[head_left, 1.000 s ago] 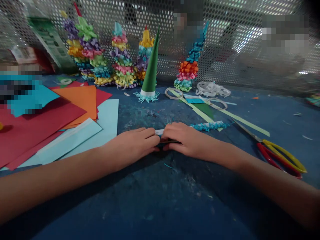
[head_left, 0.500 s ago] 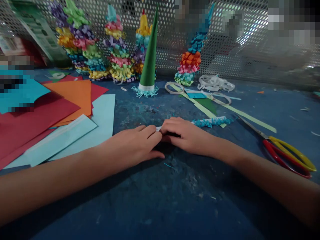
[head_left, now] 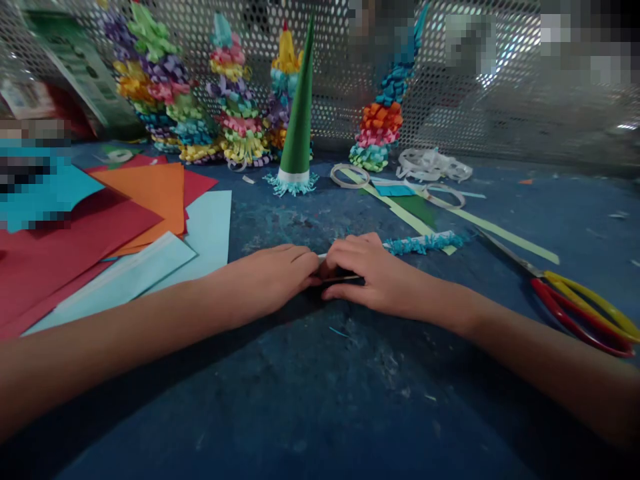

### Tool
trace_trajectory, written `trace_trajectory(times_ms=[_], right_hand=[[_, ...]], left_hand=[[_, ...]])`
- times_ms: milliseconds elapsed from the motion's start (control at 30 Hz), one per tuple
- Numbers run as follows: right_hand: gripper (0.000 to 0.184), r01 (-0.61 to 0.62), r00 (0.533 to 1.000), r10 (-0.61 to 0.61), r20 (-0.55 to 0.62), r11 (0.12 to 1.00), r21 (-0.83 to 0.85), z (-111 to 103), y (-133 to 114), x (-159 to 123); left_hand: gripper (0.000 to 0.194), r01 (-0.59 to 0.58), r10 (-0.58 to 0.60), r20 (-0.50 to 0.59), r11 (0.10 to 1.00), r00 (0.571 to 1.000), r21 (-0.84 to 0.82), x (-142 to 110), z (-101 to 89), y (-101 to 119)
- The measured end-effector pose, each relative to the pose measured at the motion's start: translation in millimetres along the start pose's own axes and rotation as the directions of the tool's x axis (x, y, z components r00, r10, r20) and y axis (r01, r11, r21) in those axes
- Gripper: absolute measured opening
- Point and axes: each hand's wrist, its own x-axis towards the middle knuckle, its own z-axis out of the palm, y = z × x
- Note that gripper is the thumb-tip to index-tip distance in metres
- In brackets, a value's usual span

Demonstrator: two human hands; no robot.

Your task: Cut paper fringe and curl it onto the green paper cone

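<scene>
The strip (head_left: pixel 427 244) is matt white paper with a rough blue paper fringe. The cone (head_left: pixel 297 130) is smooth, matt green paper with a frayed paper edge. The sheets (head_left: pixel 150 200) are smooth, matt paper. The scissors (head_left: pixel 537 272) have metal blades and glossy, plastic-looking handles. The table (head_left: pixel 300 400) is matt and scuffed; the panel (head_left: pixel 333 93) is perforated metal, dully reflective.

The right fingers (head_left: pixel 345 250) hide a stretch of the blue-fringed strip (head_left: pixel 425 244); what the left fingers (head_left: pixel 303 263) hold, if anything, cannot be told. A thin edge (head_left: pixel 343 278) below the right fingers is too dark to identify. Left of the fingers, red paper (head_left: pixel 95 230) runs off the picture; far beyond, the green packet (head_left: pixel 87 73) is too blurred to read.
</scene>
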Motion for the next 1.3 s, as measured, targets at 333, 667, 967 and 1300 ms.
trace_trajectory(times_ms=[333, 667, 967, 1300], right_hand=[[0.01, -0.098, 0.995, 0.098, 0.0, 0.995, 0.003, -1, -9, 9], [0.014, -0.156, 0.987, 0.158, 0.012, 0.984, -0.081, -5, -16, 10], [0.013, -0.014, 0.992, -0.013, -0.128, 0.979, -0.204, 5, -9, 1], [0.014, 0.064, 0.988, -0.086, -0.125, 0.982, -0.176, 4, -7, 0]], left_hand=[[0.045, 0.058, -0.031, -0.314, 0.995, 0.949, 0.077, -13, 4.3, 5], [0.011, -0.029, 0.026, -0.031, 0.996, 0.999, -0.089, -4, -4.4, 5], [0.017, -0.031, 0.018, -0.125, 0.994, 0.992, -0.106, -4, 0.1, -5], [0.015, 0.18, -0.215, -0.065, 0.922, 0.975, -0.343, 0, 1.2, -9]])
